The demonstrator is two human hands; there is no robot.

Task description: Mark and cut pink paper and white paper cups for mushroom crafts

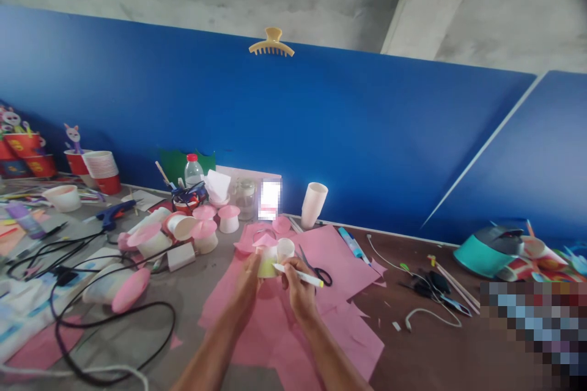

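Observation:
My left hand [248,277] is closed round the side of a small paper cup [268,255] with a pink paper top and yellow colouring on its lower part. In my right hand [298,291] is a white marker [305,277] with a yellow end, its tip at or very near the cup's yellow area. Just behind them stands a plain white cup [286,248]. A pair of scissors [321,273] with dark handles lies to the right of my right hand. Pink paper sheets [261,330] spread under both hands.
Several pink-topped cups [205,237] stand to the left, near a black cable [169,333] and a blue glue gun [114,214]. A lit phone screen [270,198] and stacked white cups [314,204] stand by the blue partition [321,122]. Earphones [433,311] lie at right.

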